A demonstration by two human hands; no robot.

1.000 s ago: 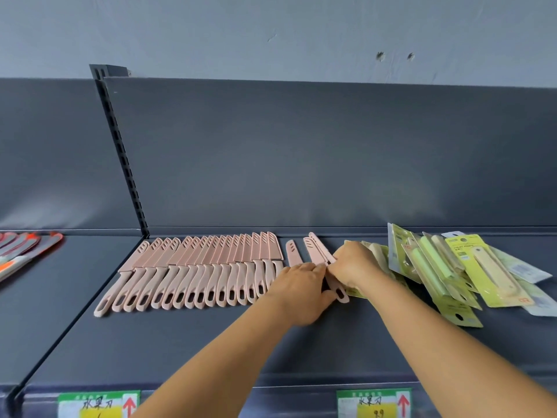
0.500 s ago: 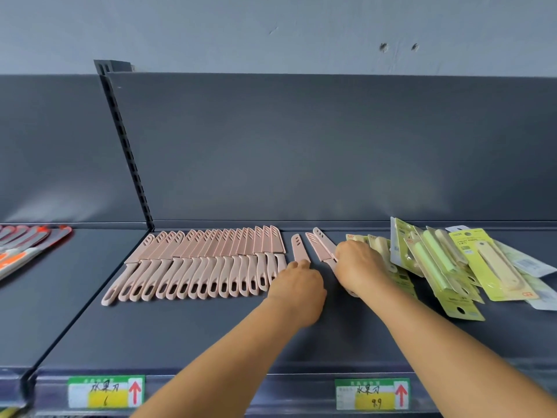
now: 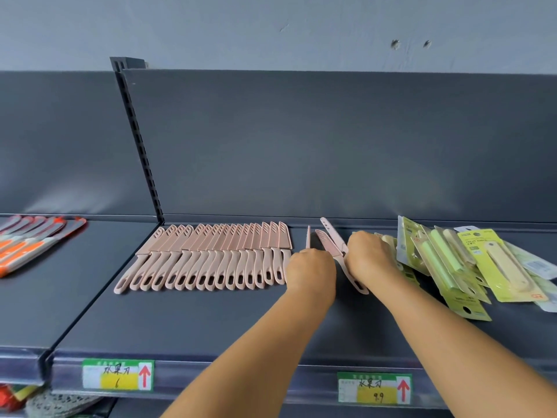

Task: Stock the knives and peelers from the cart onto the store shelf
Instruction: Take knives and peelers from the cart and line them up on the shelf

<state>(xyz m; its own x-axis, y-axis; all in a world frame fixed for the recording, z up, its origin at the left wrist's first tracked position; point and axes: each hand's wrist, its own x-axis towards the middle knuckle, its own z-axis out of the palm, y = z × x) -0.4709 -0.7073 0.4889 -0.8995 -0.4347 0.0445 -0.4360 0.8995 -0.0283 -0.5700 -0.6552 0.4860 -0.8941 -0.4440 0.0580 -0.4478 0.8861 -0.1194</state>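
Both hands are up on the grey shelf (image 3: 211,321), just right of the long row of pink knives (image 3: 211,257) that sits at the shelf's left end. The left hand (image 3: 312,271) has its fingers curled around one pink knife (image 3: 308,236) standing on edge right beside the row. The right hand (image 3: 369,256) is curled over two more loose knives (image 3: 331,245) lying crossed; pretty sure it's gripping them, but the fingers are hidden. Right of that hand there's a messy pile of green packaged peelers (image 3: 446,267). Two price tags (image 3: 373,387) on the shelf's front edge.
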